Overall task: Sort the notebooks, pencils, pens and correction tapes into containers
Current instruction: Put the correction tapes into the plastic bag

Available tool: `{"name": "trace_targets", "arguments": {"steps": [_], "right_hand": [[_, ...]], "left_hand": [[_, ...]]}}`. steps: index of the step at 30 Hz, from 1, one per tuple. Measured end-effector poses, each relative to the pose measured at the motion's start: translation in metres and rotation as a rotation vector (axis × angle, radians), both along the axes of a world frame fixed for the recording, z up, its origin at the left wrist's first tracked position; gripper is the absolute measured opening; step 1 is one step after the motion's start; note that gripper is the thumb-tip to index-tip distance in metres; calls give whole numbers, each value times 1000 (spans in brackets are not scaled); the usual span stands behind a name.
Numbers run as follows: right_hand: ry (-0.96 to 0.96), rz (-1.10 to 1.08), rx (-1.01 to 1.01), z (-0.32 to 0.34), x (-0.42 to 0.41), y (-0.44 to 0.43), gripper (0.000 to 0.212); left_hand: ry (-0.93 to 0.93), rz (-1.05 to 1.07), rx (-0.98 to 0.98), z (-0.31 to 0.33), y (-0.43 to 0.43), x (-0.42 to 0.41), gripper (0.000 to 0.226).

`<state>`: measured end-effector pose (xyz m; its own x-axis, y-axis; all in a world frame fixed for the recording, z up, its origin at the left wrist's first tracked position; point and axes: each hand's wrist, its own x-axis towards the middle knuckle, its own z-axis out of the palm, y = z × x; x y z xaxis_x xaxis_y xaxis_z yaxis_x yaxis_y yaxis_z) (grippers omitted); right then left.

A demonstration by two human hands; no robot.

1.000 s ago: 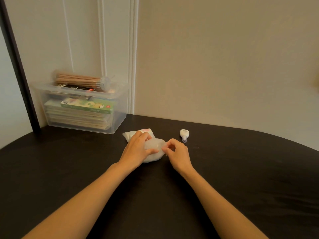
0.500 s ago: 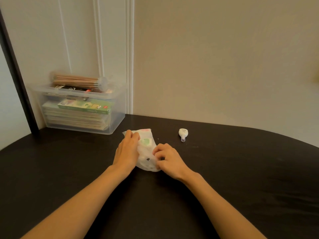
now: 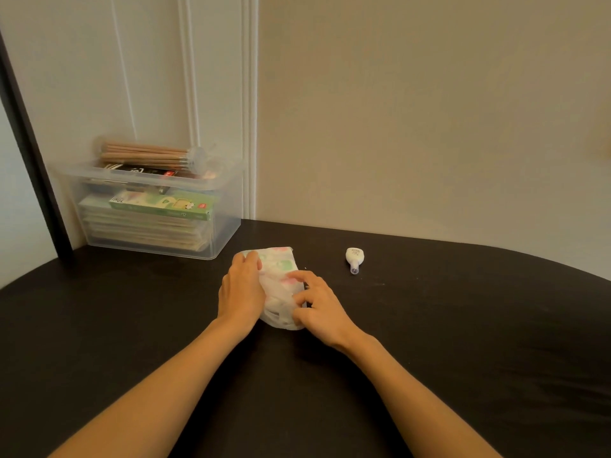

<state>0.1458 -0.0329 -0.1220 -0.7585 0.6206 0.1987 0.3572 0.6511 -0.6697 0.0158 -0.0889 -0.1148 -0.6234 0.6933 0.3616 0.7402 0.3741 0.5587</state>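
A translucent plastic bag point(image 3: 280, 279) with pastel items inside lies on the black table point(image 3: 463, 325). My left hand point(image 3: 243, 289) holds the bag's left side, fingers curled over its top edge. My right hand point(image 3: 317, 302) pinches the bag's right side with curled fingers. A white correction tape point(image 3: 354, 258) lies alone on the table, to the right of the bag. A clear plastic bin point(image 3: 224, 223) at the back left holds stacked notebooks point(image 3: 142, 229), a green box point(image 3: 165, 204), and a bundle of wooden pencils point(image 3: 148, 156) on top.
The wall runs close behind the table. A dark post point(image 3: 33, 153) stands left of the bin. The table's curved edge runs along the right side.
Both hands have pulled the bag slightly toward me and flattened it; my right hand shifted from the bag's near end to its right side. The correction tape has not moved.
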Motion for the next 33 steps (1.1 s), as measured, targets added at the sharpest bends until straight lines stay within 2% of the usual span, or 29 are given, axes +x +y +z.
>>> {"name": "trace_targets", "arguments": {"steps": [5, 7, 9, 10, 12, 14, 16, 17, 20, 22, 24, 26, 29, 31, 33], "right_hand": [[6, 16, -63, 2, -4, 3, 28], [185, -18, -196, 5, -1, 7, 26], [405, -194, -301, 8, 2, 16, 25], [463, -358, -245, 8, 4, 25, 20], [357, -725, 3, 5, 7, 47, 10], [132, -890, 93, -5, 9, 71, 40], [-39, -906, 65, -8, 10, 87, 61], [-99, -908, 64, -9, 9, 93, 64], [-207, -893, 133, -11, 4, 106, 47], [-198, -897, 138, -11, 2, 109, 32], [-51, -892, 20, -13, 5, 107, 28], [212, -840, -191, -10, 12, 97, 30], [534, -730, -475, 2, 28, 74, 35], [610, -626, -607, 13, 41, 56, 39], [570, -517, -615, 21, 51, 41, 44]], "left_hand": [[-7, -39, 9, -2, 10, -7, 25], [-22, -59, -8, -1, 14, -9, 30], [-57, -85, -40, 3, 20, -8, 34], [-71, -104, -65, 4, 23, -6, 35], [-78, -144, -138, 7, 31, -3, 39], [-78, -180, -196, 9, 39, 0, 45], [-93, -215, -213, 10, 45, 1, 48], [-103, -227, -216, 10, 48, 1, 50], [-132, -249, -222, 10, 52, -2, 55], [-152, -255, -209, 10, 53, -3, 57], [-158, -233, -176, 10, 50, -3, 56], [-152, -191, -105, 10, 47, -2, 51], [-140, -144, 45, 10, 40, 2, 33], [-141, -152, 115, 14, 34, 10, 20], [-121, -163, 133, 17, 29, 18, 17]]}}
